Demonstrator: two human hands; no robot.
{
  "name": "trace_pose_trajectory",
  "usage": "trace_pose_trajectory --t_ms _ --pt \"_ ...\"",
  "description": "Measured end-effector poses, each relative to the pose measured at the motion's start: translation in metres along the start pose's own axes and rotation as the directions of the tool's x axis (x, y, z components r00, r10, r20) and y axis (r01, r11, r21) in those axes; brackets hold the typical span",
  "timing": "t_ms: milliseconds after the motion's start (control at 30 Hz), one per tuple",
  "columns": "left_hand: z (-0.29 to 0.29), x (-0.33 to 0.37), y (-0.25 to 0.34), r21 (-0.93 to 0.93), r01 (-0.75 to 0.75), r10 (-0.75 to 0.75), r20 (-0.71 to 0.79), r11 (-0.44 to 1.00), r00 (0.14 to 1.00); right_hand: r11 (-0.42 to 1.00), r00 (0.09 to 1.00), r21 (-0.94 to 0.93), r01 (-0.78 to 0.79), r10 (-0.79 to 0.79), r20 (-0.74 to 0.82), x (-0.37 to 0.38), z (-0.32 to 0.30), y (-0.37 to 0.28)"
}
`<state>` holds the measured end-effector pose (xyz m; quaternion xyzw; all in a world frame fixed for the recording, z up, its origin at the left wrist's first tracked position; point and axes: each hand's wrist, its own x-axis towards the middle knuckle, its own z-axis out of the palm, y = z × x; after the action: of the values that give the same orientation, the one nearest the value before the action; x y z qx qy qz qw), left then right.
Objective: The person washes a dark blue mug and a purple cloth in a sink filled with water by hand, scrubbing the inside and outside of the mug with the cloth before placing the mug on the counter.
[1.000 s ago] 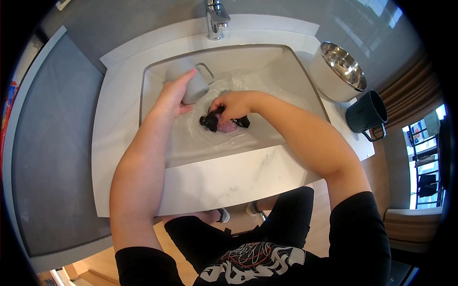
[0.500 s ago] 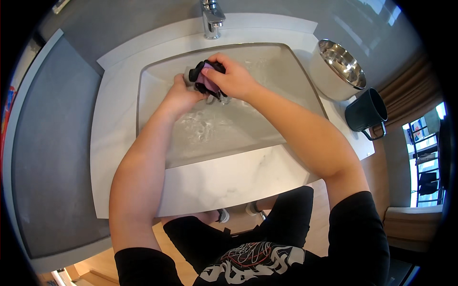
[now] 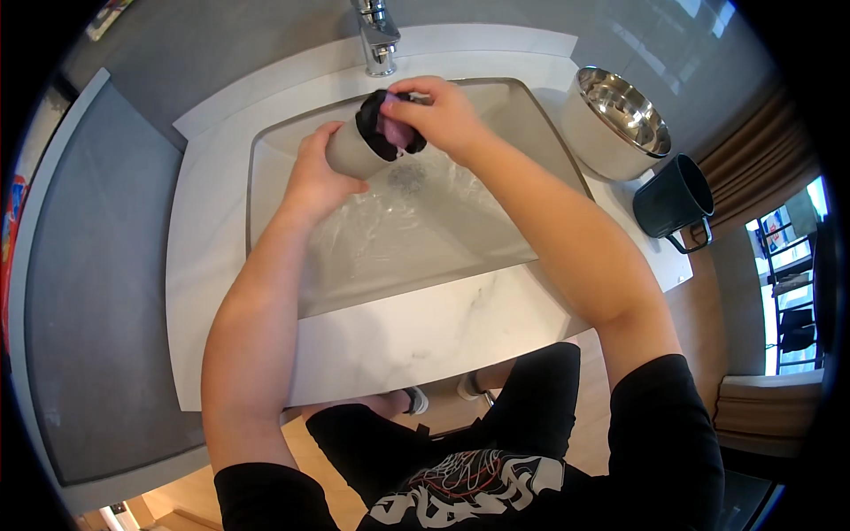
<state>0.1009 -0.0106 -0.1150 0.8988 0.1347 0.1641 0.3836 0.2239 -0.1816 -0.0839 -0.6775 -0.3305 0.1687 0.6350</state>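
My left hand (image 3: 316, 177) is wrapped around a pale grey cup (image 3: 352, 154), tilted over the sink with its mouth toward the right. In my right hand (image 3: 445, 120) is a purple cloth (image 3: 396, 134) with black parts, pressed at the mouth of the cup. The cloth and fingers hide most of the cup's opening, so I cannot tell how far in the cloth reaches. Below both hands, rippling water lies in the beige sink basin (image 3: 460, 239).
A chrome faucet (image 3: 379, 46) rises behind the sink. On the right of the white marbled counter (image 3: 425, 341) stand a white bowl with a shiny metal inside (image 3: 604, 146) and a dark green mug (image 3: 660, 205). A grey panel (image 3: 102, 283) borders the left.
The cup has come up and into view more, its body now showing in my left hand. My right hand has shifted slightly up and right with the cloth.
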Motion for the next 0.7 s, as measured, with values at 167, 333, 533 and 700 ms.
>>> trace_pose_trajectory --t_ms 167,333,533,700 --pt "-0.001 0.002 -0.004 0.010 0.054 -0.054 0.037 0.998 0.998 0.877 0.983 0.445 -0.181 0.173 0.059 0.006 -0.009 0.001" --pt "-0.002 0.000 -0.003 -0.061 0.052 -0.047 0.078 0.997 0.996 0.852 0.963 0.451 -0.266 0.208 0.173 -0.002 -0.003 0.001" --pt "-0.001 -0.004 0.012 -0.152 -0.067 0.068 0.004 0.986 0.998 0.989 0.989 0.010 -0.149 0.149 0.009 0.008 -0.010 0.023" --pt "-0.006 -0.010 0.020 -0.011 -0.215 0.215 0.044 0.977 0.976 0.879 0.965 -0.407 -0.249 0.261 -0.026 -0.001 -0.006 0.010"
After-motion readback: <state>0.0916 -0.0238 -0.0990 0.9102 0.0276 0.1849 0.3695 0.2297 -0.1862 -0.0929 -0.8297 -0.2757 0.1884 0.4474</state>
